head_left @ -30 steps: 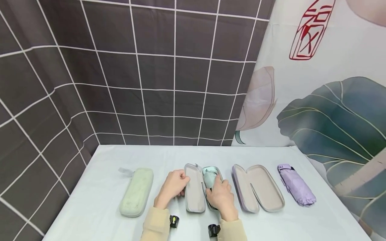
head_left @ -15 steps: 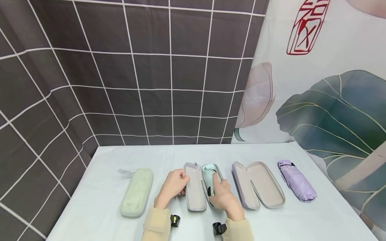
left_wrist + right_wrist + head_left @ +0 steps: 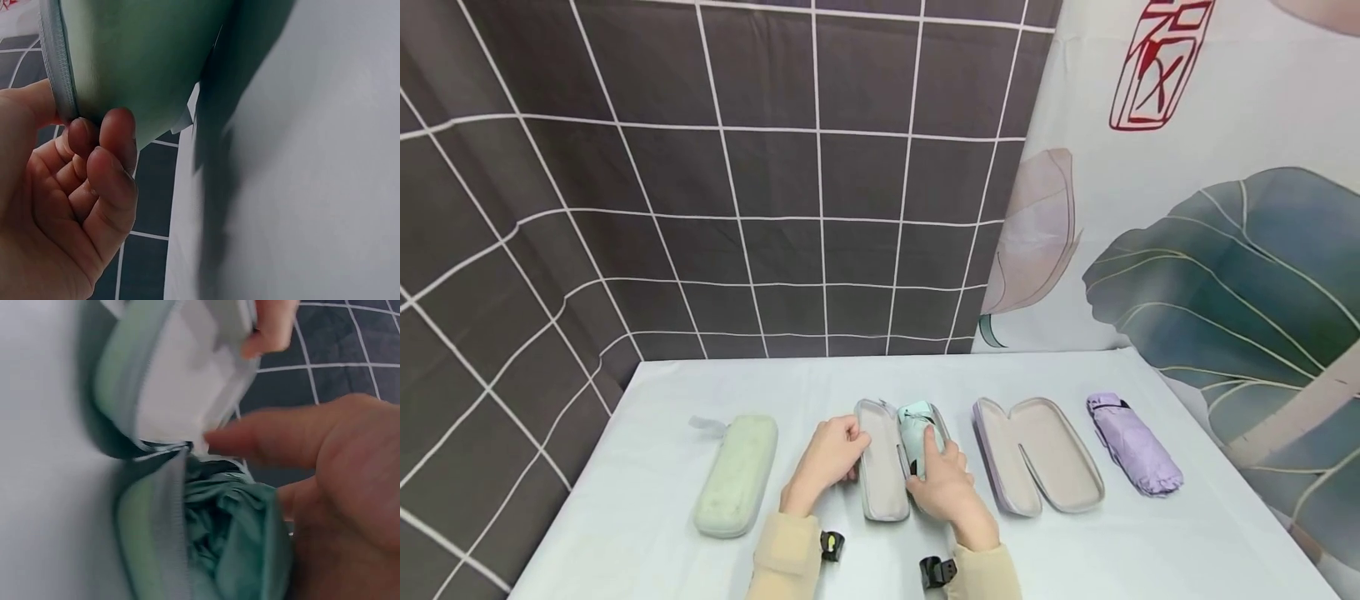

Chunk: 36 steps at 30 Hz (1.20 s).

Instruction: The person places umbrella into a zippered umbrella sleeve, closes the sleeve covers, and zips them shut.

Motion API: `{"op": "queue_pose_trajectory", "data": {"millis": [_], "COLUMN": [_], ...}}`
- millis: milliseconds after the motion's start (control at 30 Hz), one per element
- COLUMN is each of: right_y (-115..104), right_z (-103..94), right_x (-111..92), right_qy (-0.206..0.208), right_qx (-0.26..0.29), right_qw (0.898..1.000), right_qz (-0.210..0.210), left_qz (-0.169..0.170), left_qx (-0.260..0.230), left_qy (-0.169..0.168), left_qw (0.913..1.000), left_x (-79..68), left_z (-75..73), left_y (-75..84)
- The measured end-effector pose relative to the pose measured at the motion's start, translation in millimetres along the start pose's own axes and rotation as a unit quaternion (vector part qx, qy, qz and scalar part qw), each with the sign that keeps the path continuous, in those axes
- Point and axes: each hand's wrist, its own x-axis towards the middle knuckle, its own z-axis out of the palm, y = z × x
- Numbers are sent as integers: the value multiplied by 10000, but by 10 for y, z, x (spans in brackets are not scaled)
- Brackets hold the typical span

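My left hand (image 3: 825, 457) pinches the left rim of an open zippered case (image 3: 883, 471), its light green outside showing in the left wrist view. Inside the right half of that case lies a folded mint-green umbrella (image 3: 916, 432), with gathered cloth at its near end. My right hand (image 3: 949, 486) rests on the umbrella, index finger stretched along it. In the right wrist view, the right thumb (image 3: 262, 439) reaches straight over the hinge side, and the umbrella (image 3: 234, 534) bulges above the zipper edge.
A closed light green case (image 3: 737, 477) with a wrist strap lies on the left of the white-covered table (image 3: 820, 379). To the right are an open, unfilled purple case (image 3: 1060, 454) and a folded purple umbrella (image 3: 1135, 446). Gridded dark cloth (image 3: 775, 175) hangs behind.
The right hand slides slightly over the mint-green umbrella, first toward the right, then back a little left. The left hand keeps its pinch on the case rim. The head view shifts slightly.
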Motion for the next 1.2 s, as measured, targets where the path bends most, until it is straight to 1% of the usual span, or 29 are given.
{"op": "queue_pose_trajectory", "data": {"millis": [100,167,267,333,433,600,800,967,1033,1200], "right_y": [43,82,167,236,339,461,542,558,555,546], "right_z": [-82,-143,-215,-233,-236,-218,-186,-153,-144,-141], "right_x": [-5,10,68,130,211,289,334,368,375,371], "right_qy": [171,462,872,1005,999,760,663,709,717,696], "right_qx": [-69,-54,202,433,739,1080,1246,1245,1273,1298], "right_qw": [9997,9983,9943,9916,9907,9907,9899,9897,9893,9891], "right_qz": [-139,-342,-581,-684,-561,-320,-151,-51,-21,-82], "left_qz": [-25,-12,-48,-81,-102,-58,-56,90,112,-84], "left_qx": [-21,-17,-22,-30,-27,-99,-214,-261,-379,-943], "left_qy": [-9,5,39,51,46,46,5,-21,-74,-267], "left_qw": [10000,10000,10000,9999,9999,9999,9998,9996,9992,9951], "left_x": [-8,-2,16,25,31,30,28,31,35,41], "left_z": [10,17,22,19,10,-2,-5,-1,1,9], "left_y": [-5,-9,-15,-21,-27,-31,-51,-78,-79,-50]}}
